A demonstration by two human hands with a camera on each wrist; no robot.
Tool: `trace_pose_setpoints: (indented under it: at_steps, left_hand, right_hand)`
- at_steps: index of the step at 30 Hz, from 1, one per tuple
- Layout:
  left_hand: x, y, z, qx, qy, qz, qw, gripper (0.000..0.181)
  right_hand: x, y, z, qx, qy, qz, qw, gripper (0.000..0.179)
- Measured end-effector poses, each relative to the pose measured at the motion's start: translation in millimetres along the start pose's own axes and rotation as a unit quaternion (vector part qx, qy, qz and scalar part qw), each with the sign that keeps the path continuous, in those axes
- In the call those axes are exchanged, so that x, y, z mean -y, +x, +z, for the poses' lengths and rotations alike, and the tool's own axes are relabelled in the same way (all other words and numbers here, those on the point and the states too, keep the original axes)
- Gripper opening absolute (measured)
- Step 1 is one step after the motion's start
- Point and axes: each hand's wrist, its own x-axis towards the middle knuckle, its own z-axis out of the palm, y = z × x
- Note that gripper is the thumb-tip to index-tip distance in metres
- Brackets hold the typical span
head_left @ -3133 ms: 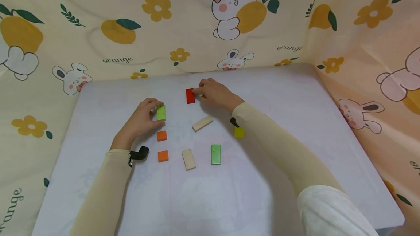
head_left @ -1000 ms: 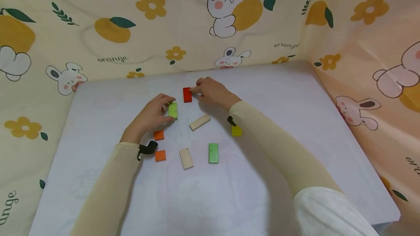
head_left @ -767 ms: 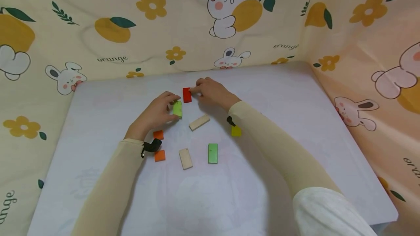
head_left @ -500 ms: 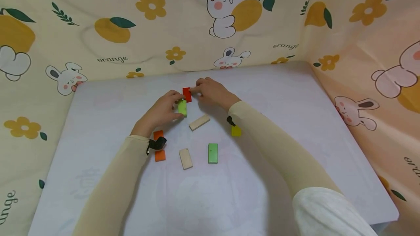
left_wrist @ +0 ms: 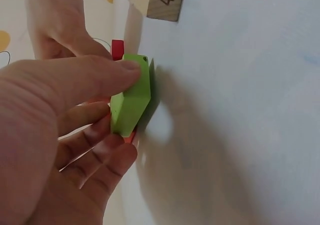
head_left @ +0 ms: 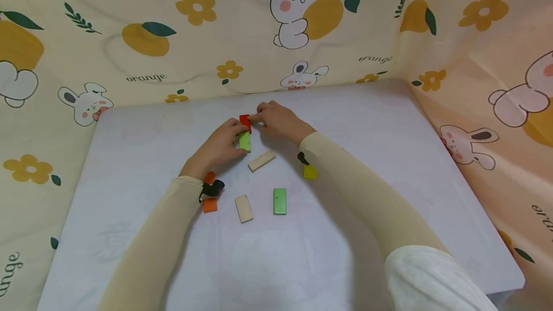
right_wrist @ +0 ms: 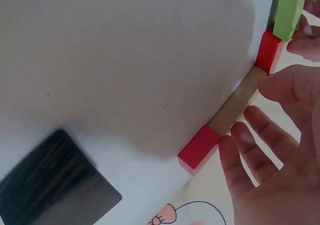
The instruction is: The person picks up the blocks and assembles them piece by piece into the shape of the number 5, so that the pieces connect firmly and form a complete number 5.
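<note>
Nearest on the white table (head_left: 276,268), an orange block (head_left: 210,205), a plain wooden block (head_left: 244,209) and a green block (head_left: 280,201) lie apart in a loose row. Just beyond, a second orange block (head_left: 210,177) is partly covered by the left arm (head_left: 160,239), a yellow block (head_left: 310,172) lies beside the right sleeve (head_left: 354,191), and a slanted wooden block (head_left: 261,161) rests between them.

Farther off, the left hand (head_left: 217,145) pinches the light-green block (head_left: 245,142) lengthwise, thumb at its near end, fingertips at the far end. That block has come across from the left and now sits at the red block's (head_left: 245,123) near end, extending the line; fingertips cover the joint in the head view, so full contact is uncertain. The right hand (head_left: 278,121) touches the red block with its thumb, other fingers spread beside a wooden stretch (right_wrist: 237,99) and another red piece (right_wrist: 199,147). Behind hangs a rabbit-print cloth (head_left: 242,28).
</note>
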Motion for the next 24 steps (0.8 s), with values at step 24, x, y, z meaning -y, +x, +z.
trace_pose_setpoints:
  at_steps: [24]
  left_hand:
    - [-2.0,1.7,8.7,-0.013,0.011,0.013,0.9998,0.063]
  right_hand:
    - [1.2,-0.8,-0.2,-0.006,0.01,0.0,0.9999,0.044]
